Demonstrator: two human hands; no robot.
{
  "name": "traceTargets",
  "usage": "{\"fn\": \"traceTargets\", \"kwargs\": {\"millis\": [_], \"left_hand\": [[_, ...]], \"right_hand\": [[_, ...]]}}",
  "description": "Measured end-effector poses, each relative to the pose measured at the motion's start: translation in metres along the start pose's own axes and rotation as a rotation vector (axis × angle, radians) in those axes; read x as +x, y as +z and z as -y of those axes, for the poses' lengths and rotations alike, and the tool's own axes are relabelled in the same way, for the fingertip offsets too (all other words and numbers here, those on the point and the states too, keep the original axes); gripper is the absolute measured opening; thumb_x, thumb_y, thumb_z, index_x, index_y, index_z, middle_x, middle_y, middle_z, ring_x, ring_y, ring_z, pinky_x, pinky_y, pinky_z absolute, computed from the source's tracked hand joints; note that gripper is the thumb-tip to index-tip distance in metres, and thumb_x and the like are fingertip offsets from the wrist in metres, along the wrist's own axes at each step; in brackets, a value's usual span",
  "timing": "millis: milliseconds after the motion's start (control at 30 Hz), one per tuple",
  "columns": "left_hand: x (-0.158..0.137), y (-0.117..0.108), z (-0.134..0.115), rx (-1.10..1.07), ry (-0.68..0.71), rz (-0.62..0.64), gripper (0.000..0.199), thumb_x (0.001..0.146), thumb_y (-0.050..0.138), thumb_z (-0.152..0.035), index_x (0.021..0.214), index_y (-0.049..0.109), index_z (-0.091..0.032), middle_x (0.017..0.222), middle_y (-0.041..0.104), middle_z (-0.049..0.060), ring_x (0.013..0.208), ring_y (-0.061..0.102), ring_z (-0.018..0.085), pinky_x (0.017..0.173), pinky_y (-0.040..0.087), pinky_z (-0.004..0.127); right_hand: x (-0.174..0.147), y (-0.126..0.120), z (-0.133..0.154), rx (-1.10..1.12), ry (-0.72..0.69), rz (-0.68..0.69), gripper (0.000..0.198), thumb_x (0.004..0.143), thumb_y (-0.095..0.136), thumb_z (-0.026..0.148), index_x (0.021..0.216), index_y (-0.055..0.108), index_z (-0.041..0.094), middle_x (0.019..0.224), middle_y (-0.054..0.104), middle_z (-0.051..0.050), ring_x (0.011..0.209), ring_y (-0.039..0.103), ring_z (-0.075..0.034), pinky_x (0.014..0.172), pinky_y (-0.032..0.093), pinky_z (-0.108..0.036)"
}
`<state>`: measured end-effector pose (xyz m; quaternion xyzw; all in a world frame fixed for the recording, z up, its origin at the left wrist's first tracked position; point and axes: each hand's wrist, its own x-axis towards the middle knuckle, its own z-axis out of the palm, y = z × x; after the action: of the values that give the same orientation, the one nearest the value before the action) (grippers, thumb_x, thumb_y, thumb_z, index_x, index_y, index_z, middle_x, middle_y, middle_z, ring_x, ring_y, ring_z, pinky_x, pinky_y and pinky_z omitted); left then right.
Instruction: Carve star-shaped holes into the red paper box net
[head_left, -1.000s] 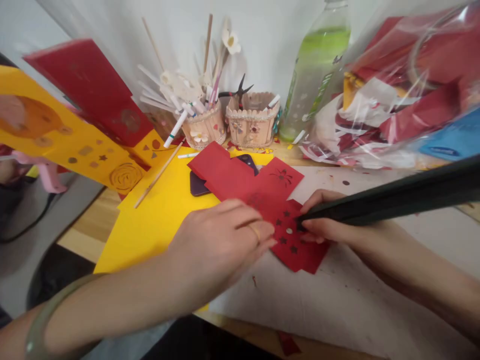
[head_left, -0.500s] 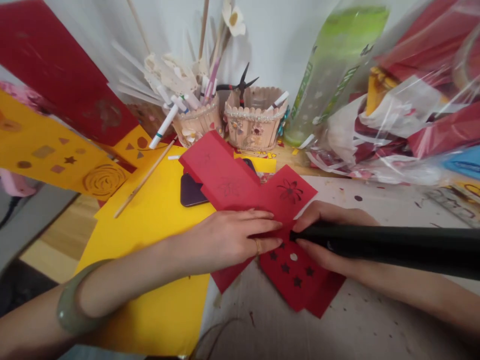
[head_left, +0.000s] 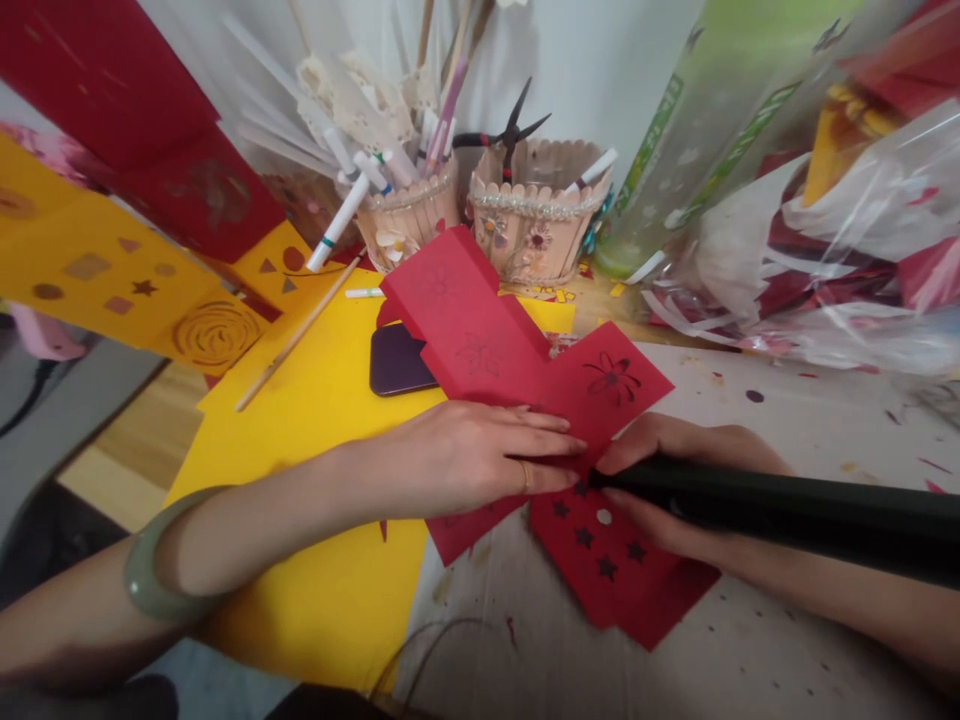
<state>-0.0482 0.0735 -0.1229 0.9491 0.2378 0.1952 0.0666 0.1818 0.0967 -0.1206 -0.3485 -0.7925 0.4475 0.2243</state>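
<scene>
A cross-like piece of red paper (head_left: 540,390), marked with dark star shapes (head_left: 584,538), is spread at the centre of the pale desk (head_left: 795,420), its left part overlapping a bright yellow sheet (head_left: 337,600); it is covered by the flat left hand (head_left: 472,460), nothing being grasped. A long black pen-like tool (head_left: 765,510) is held by the closed grip of the right hand (head_left: 690,438), just beside the left fingertips (head_left: 566,478). For accuracy, the paper should be pressed flat and those fingertips set clear of the tool's path.
</scene>
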Motion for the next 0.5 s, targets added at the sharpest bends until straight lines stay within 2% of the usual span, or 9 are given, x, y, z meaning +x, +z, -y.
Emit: {"fn": "traceTargets", "kwargs": {"millis": [233, 500], "left_hand": [[0.0009, -0.0035, -0.0022, 0.027, 0.001, 0.049, 0.029, 0.096, 0.039, -0.017, 0.11, 0.064, -0.014, 0.124, 0.06, 0.008, 0.118, 0.054, 0.016, 0.104, 0.042, 0.029], [0.0, -0.0058, -0.0032, 0.1, 0.052, 0.088, 0.03, 0.096, 0.037, -0.015, 0.113, 0.062, -0.012, 0.126, 0.058, 0.01, 0.12, 0.052, 0.016, 0.106, 0.039, 0.029]], "right_hand": [[0.0003, 0.0013, 0.0008, 0.008, 0.005, 0.032, 0.005, 0.077, 0.059, 0.029, 0.074, 0.058, 0.024, 0.059, 0.061, 0.004, 0.046, 0.051, -0.009, 0.044, 0.042, -0.021], [-0.0006, 0.0006, 0.0007, -0.057, -0.068, 0.033, 0.004, 0.076, 0.056, 0.024, 0.073, 0.054, 0.023, 0.058, 0.057, 0.005, 0.046, 0.046, -0.008, 0.045, 0.037, -0.02]]}}
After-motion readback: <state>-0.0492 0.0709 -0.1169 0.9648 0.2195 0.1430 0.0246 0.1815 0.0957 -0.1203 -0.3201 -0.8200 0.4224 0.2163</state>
